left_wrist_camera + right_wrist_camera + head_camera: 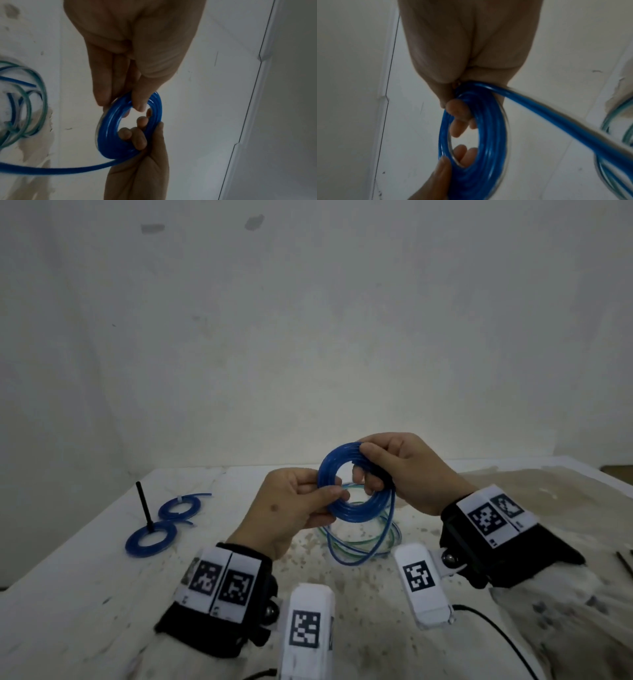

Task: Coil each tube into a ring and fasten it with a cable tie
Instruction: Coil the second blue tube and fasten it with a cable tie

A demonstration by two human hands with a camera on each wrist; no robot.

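A blue tube wound into a ring [346,510] hangs in the air between both hands, above the table. My left hand [298,501] pinches its left side between thumb and fingers. My right hand [400,470] grips its upper right side, fingers hooked through the hole. The same ring [116,128] shows in the left wrist view with the left hand [130,83] above it. From the ring [477,135], gripped by the right hand [467,60], a loose blue tail [565,125] runs off to the right. The tail drops to loose blue and green tubes [363,542] on the table.
At the left of the white table [85,594] lie two finished blue coils [150,539] [180,506], one with a white tie. A black rod [144,505] stands upright by them. A dark object [625,559] lies at the right edge. A white wall stands behind.
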